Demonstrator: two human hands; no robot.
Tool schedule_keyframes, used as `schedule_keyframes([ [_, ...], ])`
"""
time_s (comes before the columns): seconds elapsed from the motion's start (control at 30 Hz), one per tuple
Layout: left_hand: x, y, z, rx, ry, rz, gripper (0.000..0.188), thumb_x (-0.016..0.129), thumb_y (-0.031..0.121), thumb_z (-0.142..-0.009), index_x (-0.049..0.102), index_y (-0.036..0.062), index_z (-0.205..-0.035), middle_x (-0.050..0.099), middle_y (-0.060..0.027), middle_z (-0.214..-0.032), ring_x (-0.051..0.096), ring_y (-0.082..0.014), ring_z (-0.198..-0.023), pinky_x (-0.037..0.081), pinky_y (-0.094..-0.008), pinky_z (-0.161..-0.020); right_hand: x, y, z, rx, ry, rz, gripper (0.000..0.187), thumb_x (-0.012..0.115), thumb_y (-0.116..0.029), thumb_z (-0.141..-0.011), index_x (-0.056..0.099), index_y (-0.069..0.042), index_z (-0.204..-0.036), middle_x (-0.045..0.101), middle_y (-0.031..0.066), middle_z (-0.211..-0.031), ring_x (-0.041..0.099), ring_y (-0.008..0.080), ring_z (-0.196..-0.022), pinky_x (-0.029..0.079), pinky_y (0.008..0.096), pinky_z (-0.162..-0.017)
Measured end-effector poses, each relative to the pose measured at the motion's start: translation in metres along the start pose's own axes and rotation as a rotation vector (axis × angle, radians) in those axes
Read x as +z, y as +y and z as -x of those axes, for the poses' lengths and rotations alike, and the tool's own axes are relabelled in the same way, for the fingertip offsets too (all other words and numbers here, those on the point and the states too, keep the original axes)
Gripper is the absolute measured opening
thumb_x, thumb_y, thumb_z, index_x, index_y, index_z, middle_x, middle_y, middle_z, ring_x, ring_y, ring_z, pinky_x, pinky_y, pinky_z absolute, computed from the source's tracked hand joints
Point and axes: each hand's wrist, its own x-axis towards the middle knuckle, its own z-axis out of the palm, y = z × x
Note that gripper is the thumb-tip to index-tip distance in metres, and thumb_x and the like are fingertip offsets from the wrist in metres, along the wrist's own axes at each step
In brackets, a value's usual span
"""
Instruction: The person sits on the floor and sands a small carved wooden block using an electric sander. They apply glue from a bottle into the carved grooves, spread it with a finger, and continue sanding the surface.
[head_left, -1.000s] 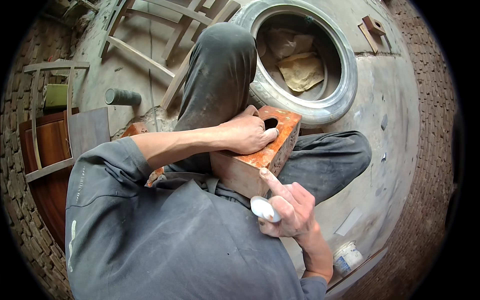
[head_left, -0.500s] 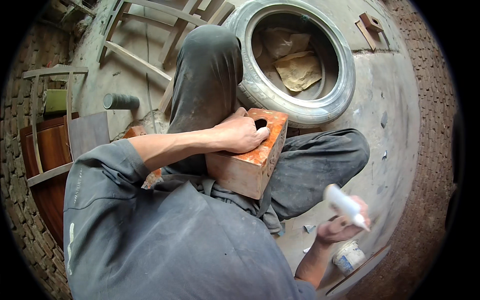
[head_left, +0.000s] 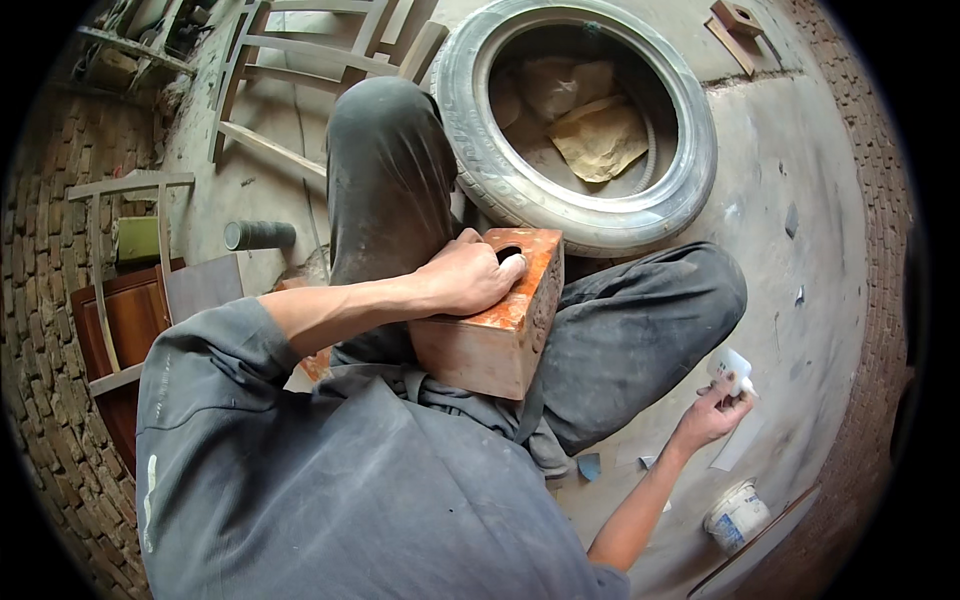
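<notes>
A wooden box (head_left: 470, 358) with an orange-stained top, an oval hole and a carved side rests in my lap between my bent legs. My left hand (head_left: 470, 275) is closed on its top, fingers curled at the rim of the hole; some fingertips are hidden. Out to the right, low over the floor, my right hand (head_left: 708, 415) grips a small white plastic bottle (head_left: 730, 366) with a nozzle. The bottle is well apart from the box.
A big tyre (head_left: 455, 120) holding brown paper (head_left: 600, 138) lies ahead of my legs. Wooden frames (head_left: 300, 50) lean at the far left, near a dark green cylinder (head_left: 260, 236). A white bucket (head_left: 738, 516) stands lower right; a small wooden box (head_left: 737, 17) sits far right.
My right hand has moved outward to the right and a little up with the white bottle, whose nozzle pointed down before. My left hand keeps its hold on the wooden box.
</notes>
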Motion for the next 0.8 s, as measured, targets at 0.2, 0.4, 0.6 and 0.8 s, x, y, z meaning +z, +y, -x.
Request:
schedule_keyframes([
  [0.2,-0.007,0.002,0.003,0.036,-0.021,-0.042,0.065,0.038,0.048,-0.108,0.072,-0.0078,-0.109,0.069,-0.0305,-0.118,0.049,-0.0394,-0.131,0.039,-0.0431,-0.113,0.036,0.07,0.022,0.068,-0.166,0.105,0.028,0.068,-0.016,-0.101,0.055,0.0,-0.121,0.069,0.0106,-0.104,0.066,0.0163,-0.082,0.054,0.0311,-0.072],
  [0.4,-0.01,0.026,-0.002,-0.076,-0.017,0.133,0.062,0.043,0.042,-0.104,0.064,-0.0162,-0.11,0.064,-0.0407,-0.11,0.06,-0.0445,-0.115,0.045,-0.0483,-0.105,0.06,0.215,0.051,-0.04,-0.319,0.095,0.025,0.068,-0.014,-0.093,0.064,0.0,-0.114,0.069,0.0138,-0.103,0.066,0.0273,-0.099,0.051,0.0399,-0.09],
  [0.6,-0.017,0.003,0.021,0.056,0.035,0.034,0.056,0.043,0.04,-0.11,0.068,-0.0082,-0.122,0.059,-0.0256,-0.132,0.047,-0.0348,-0.131,0.037,-0.0386,-0.114,0.118,0.191,0.057,0.25,-0.203,0.284,0.027,0.076,-0.021,-0.089,0.066,-0.008,-0.11,0.07,0.017,-0.106,0.067,0.038,-0.101,0.053,0.0469,-0.087],
  [0.8,-0.021,0.008,0.028,0.163,-0.048,0.207,0.05,0.046,0.035,-0.111,0.069,-0.0076,-0.122,0.048,-0.0159,-0.14,0.047,-0.0268,-0.132,0.037,-0.04,-0.113,0.131,0.204,0.079,0.273,-0.169,0.252,0.027,0.076,-0.018,-0.088,0.067,-0.006,-0.11,0.072,0.0195,-0.098,0.072,0.0379,-0.089,0.055,0.0473,-0.079],
])
